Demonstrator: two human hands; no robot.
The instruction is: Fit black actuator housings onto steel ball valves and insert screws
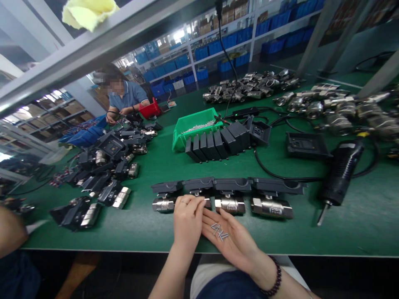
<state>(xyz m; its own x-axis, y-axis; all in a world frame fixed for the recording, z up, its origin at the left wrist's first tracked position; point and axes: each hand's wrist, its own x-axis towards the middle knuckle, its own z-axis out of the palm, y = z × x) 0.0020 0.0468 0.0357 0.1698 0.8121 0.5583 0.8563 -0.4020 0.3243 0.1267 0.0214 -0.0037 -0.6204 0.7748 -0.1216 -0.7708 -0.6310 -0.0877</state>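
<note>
Palm up, my right hand (232, 238) carries several small silver screws (220, 232), its fingers stretched toward my left hand. My left hand (188, 220) has its fingers curled and pressed together, just touching the right fingertips. Whatever it pinches, if anything, is hidden. Both hands are in front of a row of metal ball valves, each with a dark grey housing on top. The second valve's housing (198, 184) shows above my left hand, which covers part of its body. Beside it stand the left valve (163, 204), a third valve (230, 205) and the right valve (272, 207).
A black electric screwdriver (342, 172) lies at the right with its cable. Behind the row are dark covers (212, 145) and a green bin (181, 128) of screws. Assembled valves (107, 182) are heaped left. A person (126, 97) works across the table; another arm (11, 226) shows at left.
</note>
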